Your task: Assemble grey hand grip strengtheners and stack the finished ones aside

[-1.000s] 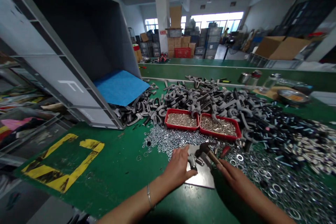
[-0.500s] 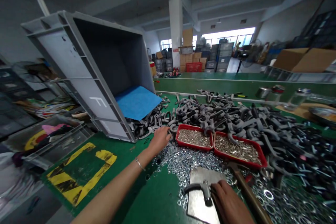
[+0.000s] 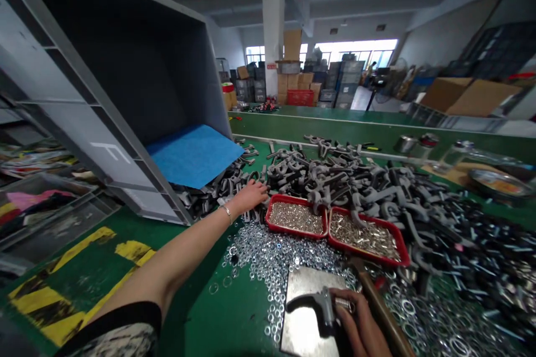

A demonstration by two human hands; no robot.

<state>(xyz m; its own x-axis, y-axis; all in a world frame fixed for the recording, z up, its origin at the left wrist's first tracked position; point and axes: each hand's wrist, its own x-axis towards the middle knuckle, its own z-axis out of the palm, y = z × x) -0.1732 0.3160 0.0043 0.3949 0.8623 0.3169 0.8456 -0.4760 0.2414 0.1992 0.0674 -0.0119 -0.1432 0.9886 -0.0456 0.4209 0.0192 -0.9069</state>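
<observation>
**Hand reaches for the heap at a crowded factory bench**

In a storage-lined workshop, beneath a white concrete pillar [image 3: 273,22] and stacked cartons [image 3: 292,67], a green workbench [image 3: 192,312] runs into the distance. A gray plastic crate [image 3: 125,67] lies tipped on its side at the bench's edge, a blue sheet [image 3: 195,156] at its mouth and a heap of dark gray castings [image 3: 335,184] spilling out beyond it. Two red trays [image 3: 296,217] of small bright fittings sit against the heap, with loose steel washers [image 3: 272,268] strewn in front.

The person's left hand [image 3: 251,195], fingers extended and open, rests at the heap's near edge beside the first tray, with nothing visible in its grasp. On a steel plate [image 3: 305,318] lies an L-shaped casting [image 3: 322,304] fitted with a small coil spring [image 3: 344,304]. The right hand [image 3: 360,323] curls at its end, beside a hammer's wooden handle [image 3: 381,307]; whether it grips the casting cannot be told.
</observation>
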